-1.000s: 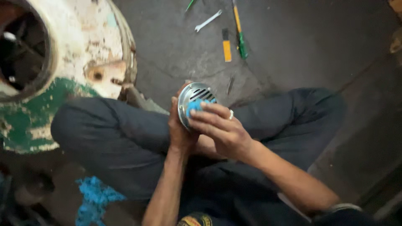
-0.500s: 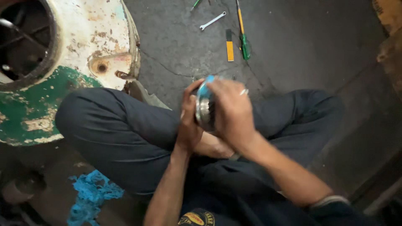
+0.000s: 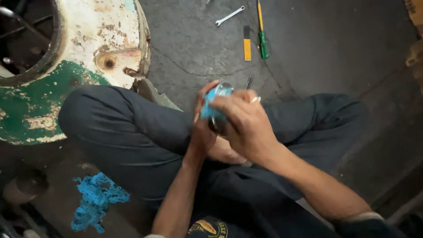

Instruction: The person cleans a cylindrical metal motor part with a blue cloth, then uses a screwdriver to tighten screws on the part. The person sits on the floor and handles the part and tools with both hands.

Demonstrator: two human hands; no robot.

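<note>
A person is sitting cross-legged on a dark concrete floor (image 3: 317,48), and both hands are meeting above the lap, near the middle of the scene. The left hand (image 3: 203,128) is cupping a round metal part (image 3: 220,90) from the left side, its fingers curled along the rim. The right hand (image 3: 246,121) is closing over the part from the right, fingers pressed together and pinching a small blue cloth (image 3: 208,105) against the metal face; a ring is showing on one finger. Most of the part is hidden behind the right hand, so its shape cannot be told fully.

On the far left, a large rusted drum (image 3: 88,53) painted white and green is standing just beside the person's knee. Far across the floor, a small wrench (image 3: 229,15), a yellow flat tool (image 3: 247,43) and a green-handled screwdriver (image 3: 263,39) are lying near one another. On the near left, a crumpled blue rag (image 3: 94,207) is lying on the floor, well apart from the hands.
</note>
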